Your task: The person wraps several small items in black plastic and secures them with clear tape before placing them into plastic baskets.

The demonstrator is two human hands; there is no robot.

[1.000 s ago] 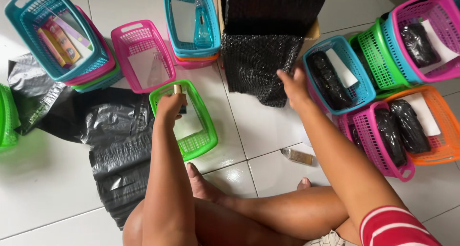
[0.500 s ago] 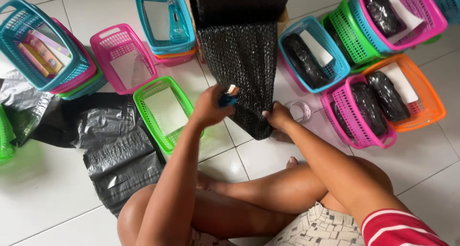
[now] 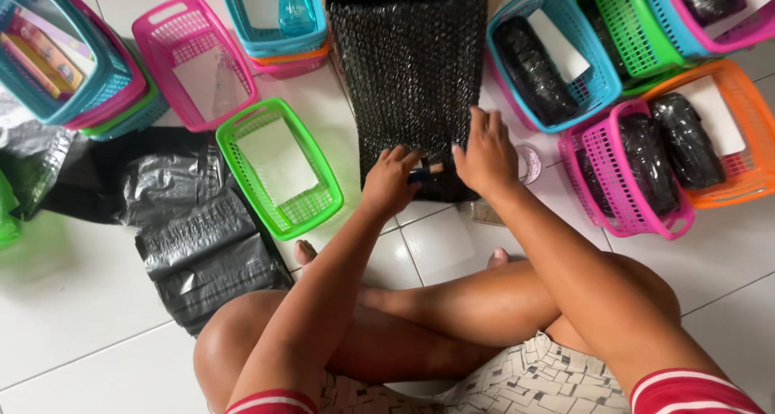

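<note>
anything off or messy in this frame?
Mostly tidy. The grey plastic bags lie in a crumpled heap on the floor left of the green basket, not flat. The left hand and right hand press a small dark item onto the black bubble wrap. Nothing spilled or broken.

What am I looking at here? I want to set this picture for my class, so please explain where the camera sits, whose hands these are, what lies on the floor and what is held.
The camera is worn on a person's head and looks down, so you see their own crossed legs and arms. They sit on a white tiled floor. The left hand holds a small dark item with a pale tip against a sheet of black bubble wrap; the right hand presses on the sheet. Coloured plastic baskets surround them: the green basket holds a white slip, the orange basket a black-wrapped bundle. Grey plastic bags lie at left.
</note>
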